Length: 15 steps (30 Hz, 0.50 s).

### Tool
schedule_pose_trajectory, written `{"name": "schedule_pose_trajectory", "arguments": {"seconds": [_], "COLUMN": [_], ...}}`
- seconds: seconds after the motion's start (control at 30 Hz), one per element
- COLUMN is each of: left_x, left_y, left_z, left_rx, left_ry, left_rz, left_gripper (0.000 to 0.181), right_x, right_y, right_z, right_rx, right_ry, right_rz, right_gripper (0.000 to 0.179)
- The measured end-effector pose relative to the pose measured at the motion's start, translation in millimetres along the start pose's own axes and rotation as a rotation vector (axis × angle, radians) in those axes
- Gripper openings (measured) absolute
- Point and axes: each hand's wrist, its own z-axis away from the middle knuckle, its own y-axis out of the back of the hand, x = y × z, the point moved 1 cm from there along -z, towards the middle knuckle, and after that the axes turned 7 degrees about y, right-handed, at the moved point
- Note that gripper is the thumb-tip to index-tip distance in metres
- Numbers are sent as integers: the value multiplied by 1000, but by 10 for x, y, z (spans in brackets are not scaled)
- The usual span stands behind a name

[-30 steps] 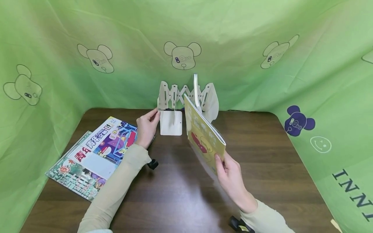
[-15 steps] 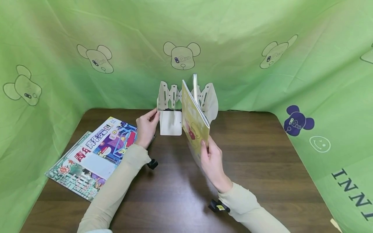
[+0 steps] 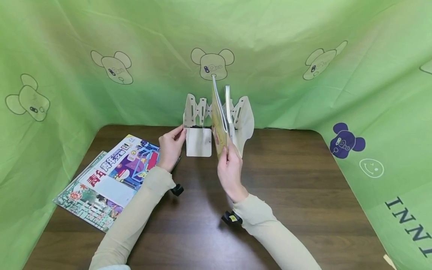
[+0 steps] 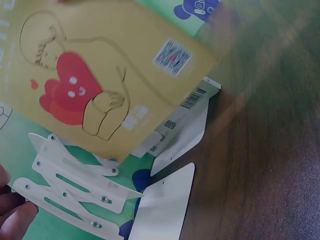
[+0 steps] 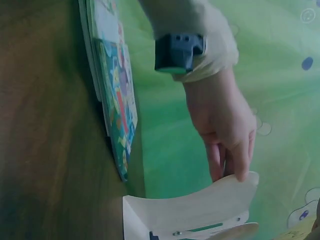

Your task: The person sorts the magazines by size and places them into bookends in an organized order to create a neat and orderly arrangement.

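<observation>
A white expanding bookend (image 3: 199, 143) with crisscross struts stands at the back of the table. My left hand (image 3: 171, 148) pinches the edge of its left end panel; the same hand (image 5: 226, 125) shows in the right wrist view. My right hand (image 3: 231, 168) grips a thin yellow magazine (image 3: 218, 131) by its near edge, holding it on edge inside the bookend. A red heart and a line-drawn figure are on its cover (image 4: 100, 75). Just right of it, a white-spined book (image 3: 227, 103) stands upright near the right end panel (image 3: 245, 116).
Several magazines (image 3: 125, 165) lie fanned in a pile on the table's left, partly behind my left forearm. A green printed cloth (image 3: 162, 75) hangs round the back and sides of the brown wooden table (image 3: 297, 187).
My right hand has moved left and away from me, bringing the yellow magazine deeper into the bookend, more upright and edge-on, beside the standing book. My left hand has stayed put.
</observation>
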Motion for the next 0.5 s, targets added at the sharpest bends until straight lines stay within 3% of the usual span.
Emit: {"name": "schedule_pose_trajectory", "arguments": {"seconds": [0.2,0.5], "left_x": [7,2], "left_y": [-8,-19], "left_z": [-1,1], "left_rx": [3,14], "left_ry": [3,-8], "left_rz": [4,6], "left_gripper": [31,30], "right_x": [76,280], "right_y": [-222,-451], "right_z": [-105,-109], "right_rx": [7,-11], "right_ry": [-13,-81], "right_rz": [-32,-46], "right_gripper": [50,51]}}
